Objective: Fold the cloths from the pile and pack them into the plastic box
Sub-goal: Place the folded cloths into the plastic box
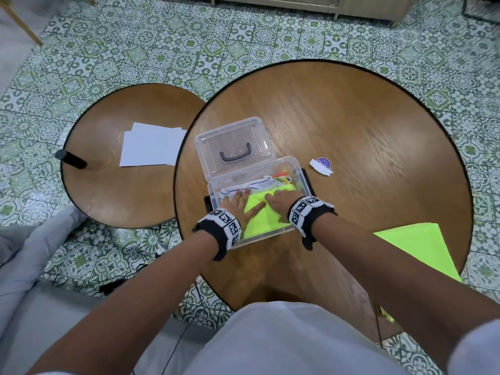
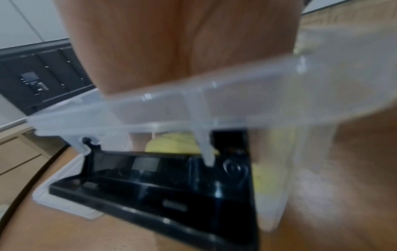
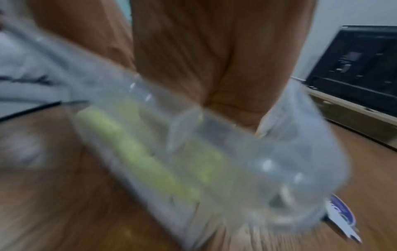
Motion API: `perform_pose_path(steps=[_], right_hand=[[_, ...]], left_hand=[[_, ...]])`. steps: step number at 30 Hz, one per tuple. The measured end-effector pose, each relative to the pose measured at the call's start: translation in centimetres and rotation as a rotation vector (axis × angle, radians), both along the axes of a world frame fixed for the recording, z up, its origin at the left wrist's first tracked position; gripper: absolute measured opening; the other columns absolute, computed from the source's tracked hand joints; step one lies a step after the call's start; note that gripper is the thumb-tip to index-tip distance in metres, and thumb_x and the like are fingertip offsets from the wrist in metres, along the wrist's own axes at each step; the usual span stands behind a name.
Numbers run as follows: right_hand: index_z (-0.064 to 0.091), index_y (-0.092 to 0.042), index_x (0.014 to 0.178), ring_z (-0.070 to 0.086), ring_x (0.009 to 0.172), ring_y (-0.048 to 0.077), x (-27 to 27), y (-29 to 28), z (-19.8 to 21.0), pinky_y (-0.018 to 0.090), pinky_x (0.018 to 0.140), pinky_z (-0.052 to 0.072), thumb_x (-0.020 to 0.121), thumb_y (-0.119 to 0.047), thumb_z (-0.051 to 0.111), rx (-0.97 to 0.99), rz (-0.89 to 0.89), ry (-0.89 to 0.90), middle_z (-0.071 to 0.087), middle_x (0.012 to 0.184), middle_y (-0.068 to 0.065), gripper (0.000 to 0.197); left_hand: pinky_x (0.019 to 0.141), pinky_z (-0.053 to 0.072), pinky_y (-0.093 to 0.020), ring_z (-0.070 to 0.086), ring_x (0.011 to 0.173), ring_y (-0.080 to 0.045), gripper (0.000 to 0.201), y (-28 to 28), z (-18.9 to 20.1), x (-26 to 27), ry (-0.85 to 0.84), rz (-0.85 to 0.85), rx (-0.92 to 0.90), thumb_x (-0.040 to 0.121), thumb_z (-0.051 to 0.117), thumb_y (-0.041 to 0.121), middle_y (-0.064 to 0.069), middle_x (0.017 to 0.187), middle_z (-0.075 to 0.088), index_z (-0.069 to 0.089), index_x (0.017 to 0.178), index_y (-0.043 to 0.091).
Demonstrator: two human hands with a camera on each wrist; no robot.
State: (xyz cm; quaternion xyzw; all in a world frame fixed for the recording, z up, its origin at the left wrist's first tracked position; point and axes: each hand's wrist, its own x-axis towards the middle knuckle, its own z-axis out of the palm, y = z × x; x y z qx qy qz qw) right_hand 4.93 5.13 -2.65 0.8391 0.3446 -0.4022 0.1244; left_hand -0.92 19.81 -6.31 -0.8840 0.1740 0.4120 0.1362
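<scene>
Both hands flat, fingers straight – left hand point(image 1: 238, 207) & right hand point(image 1: 278, 203) press neon-yellow cloth point(image 1: 266, 220) into clear plastic box point(image 1: 259, 238), mid-table, long axis running left-right.

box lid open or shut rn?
Open. The lid is swung back, handle showing; both hands press the yellow cloth inside the plastic box.
</scene>
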Motion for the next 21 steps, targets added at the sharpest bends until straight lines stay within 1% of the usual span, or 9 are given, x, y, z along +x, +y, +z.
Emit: perform_pose_path(steps=[3,5,7,9,11,14,16,18,21], right_hand=[[0.043,-0.009,0.135,0.051,0.121,0.031,0.2,-1.6,1.6,0.037,0.092,0.042,0.093,-0.017,0.061,0.134,-0.119,0.05,0.052,0.131,0.016,0.046],[0.056,-0.013,0.12,0.056,0.102,0.023,-0.3,-4.2,3.1,0.033,0.091,0.043,0.092,-0.019,0.063,0.451,-0.38,0.018,0.061,0.109,0.006,0.029],[0.061,-0.015,0.106,0.054,0.083,0.015,-1.4,-8.4,4.3,0.026,0.079,0.046,0.091,-0.013,0.061,0.807,-0.701,-0.082,0.062,0.091,0.0,0.016],[0.061,-0.019,0.097,0.057,0.076,0.011,-2.9,-14.1,4.5,0.022,0.071,0.045,0.089,-0.009,0.061,0.992,-0.989,-0.224,0.063,0.085,-0.004,0.013],[0.06,-0.019,0.092,0.056,0.074,0.013,-4.4,-20.4,3.7,0.022,0.07,0.043,0.09,-0.005,0.061,0.957,-1.189,-0.292,0.062,0.082,-0.006,0.015],[0.064,-0.005,0.103,0.058,0.093,0.023,-7.0,-30.0,1.4,0.023,0.073,0.034,0.09,-0.001,0.061,0.637,-1.376,-0.316,0.064,0.099,0.011,0.014],[0.06,0.003,0.122,0.059,0.108,0.033,-9.2,-35.7,-0.3,0.026,0.079,0.037,0.089,-0.005,0.064,0.415,-1.413,-0.333,0.062,0.121,0.022,0.034],[0.056,-0.003,0.13,0.055,0.119,0.034,-11.7,-39.7,-1.9,0.032,0.091,0.041,0.091,-0.017,0.066,0.243,-1.415,-0.292,0.057,0.135,0.019,0.043],[0.044,-0.009,0.142,0.055,0.121,0.032,-14.5,-42.5,-4.2,0.033,0.091,0.042,0.092,-0.031,0.065,0.267,-1.434,-0.115,0.055,0.137,0.012,0.058]], left_hand=[[0.117,0.016,-0.055,-0.004,0.148,-0.037,0.103,0.5,2.3,1.1,0.064,0.013,-0.065,0.085,0.062,0.055,-0.016,0.158,-0.021,-0.016,0.15,0.038],[0.117,0.018,-0.054,0.003,0.148,-0.037,0.089,0.2,4.4,1.6,0.016,0.072,-0.101,0.086,0.052,0.065,-0.014,0.16,-0.015,0.001,0.153,0.038],[0.114,0.026,-0.049,0.018,0.144,-0.036,0.075,-1.1,6.7,1.7,-0.146,0.134,-0.168,0.09,0.048,0.061,-0.013,0.161,0.0,0.019,0.152,0.032],[0.104,0.037,-0.045,0.038,0.132,-0.034,0.058,-3.7,9.0,1.3,-0.347,0.169,-0.327,0.093,0.052,0.049,-0.012,0.153,0.026,0.039,0.143,0.024],[0.093,0.045,-0.043,0.049,0.118,-0.031,0.042,-7.6,10.5,0.8,-0.482,0.132,-0.533,0.092,0.056,0.037,-0.01,0.138,0.045,0.053,0.129,0.019],[0.089,0.047,-0.041,0.052,0.109,-0.026,0.03,-14.3,10.2,0.2,-0.388,0.076,-0.757,0.09,0.058,0.03,-0.006,0.122,0.052,0.06,0.117,0.017],[0.091,0.047,-0.039,0.052,0.111,-0.025,0.03,-18.6,8.5,-0.4,-0.266,0.018,-0.732,0.09,0.057,0.034,-0.003,0.12,0.052,0.059,0.117,0.021],[0.09,0.044,-0.034,0.055,0.109,-0.024,0.03,-22.4,6.4,-1.0,-0.205,-0.019,-0.671,0.09,0.054,0.039,0.0,0.12,0.053,0.058,0.117,0.027],[0.097,0.042,-0.033,0.053,0.116,-0.025,0.04,-26.8,3.1,-1.4,-0.049,0.08,-0.653,0.09,0.059,0.036,-0.005,0.13,0.051,0.053,0.127,0.022]])
